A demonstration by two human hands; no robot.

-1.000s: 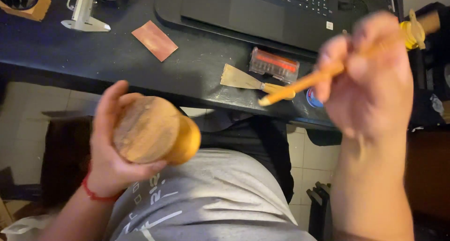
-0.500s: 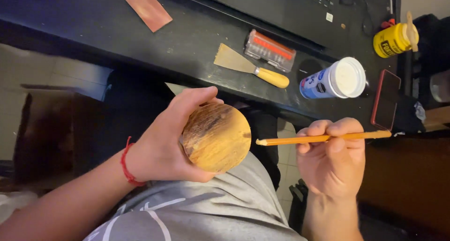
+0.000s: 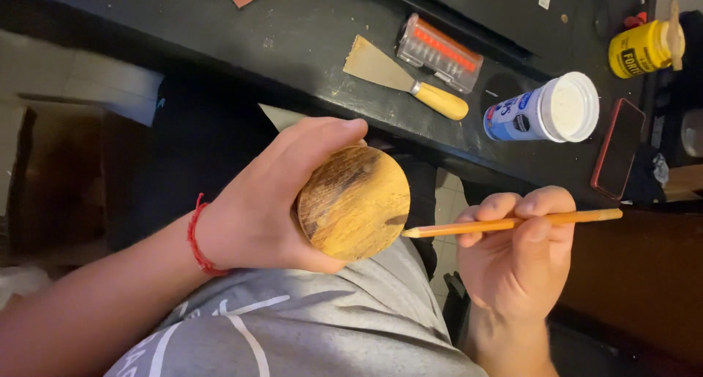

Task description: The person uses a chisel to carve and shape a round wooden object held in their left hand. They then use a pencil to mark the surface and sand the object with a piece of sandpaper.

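My left hand [image 3: 260,205] grips a round wooden piece [image 3: 355,201] with a streaked, flat circular face turned toward me, held over my lap. A red string bracelet circles that wrist. My right hand [image 3: 516,256] holds an orange pencil [image 3: 512,223] lying almost level, its sharpened tip right at the wooden face's right edge. Whether the tip touches the wood I cannot tell.
On the black desk [image 3: 220,40] lie a putty knife with a yellow handle [image 3: 406,80], a small clear box with orange contents [image 3: 439,51], a white tub with a white lid [image 3: 545,112], a yellow glue bottle [image 3: 644,47] and a red-edged phone [image 3: 619,148].
The right hand came down from in front of the desk and brought the pencil tip to the wood's edge. The left hand raised the wooden piece slightly; the view tilted down.
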